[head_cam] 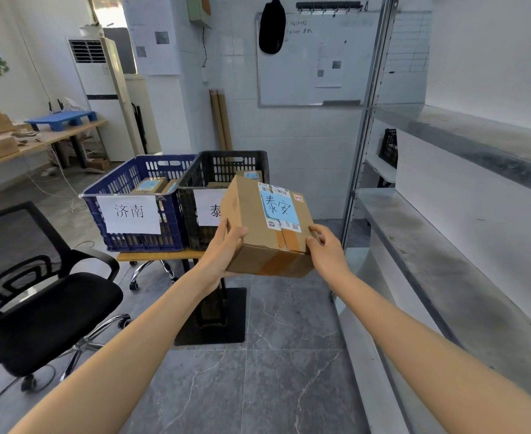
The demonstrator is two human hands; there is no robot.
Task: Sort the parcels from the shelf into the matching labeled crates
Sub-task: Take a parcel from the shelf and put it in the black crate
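- The blue crate (170, 220) stands on the left of the small table, with a white sign reading 济南 on its front. We see parcels already lying inside it.
- The black crate (229, 153) stands right beside it, the two walls touching. Only the first character of its white sign (209, 211), 泰, shows, because the box we carry covers the rest.
- Our left hand (226, 245) grips the parcel's left side, thumb over the top edge. The fingers look to be under the box, but we cannot see them.
- The parcel (258, 214) is in the air between both hands, in front of the black crate and just to its right. It is tilted so that its labelled face looks up at us, and its blue label (281, 208) reads 泰安.
- Our right hand (327, 249) holds the near right corner, thumb on top by the tape seam.
- The metal shelf (430, 245) runs along the right, well behind the hands.
- We judge that the label matches the black crate, which lies ahead and slightly left of the parcel. The left hand is the nearer one, so the box must go forward, leftward and over the rim.
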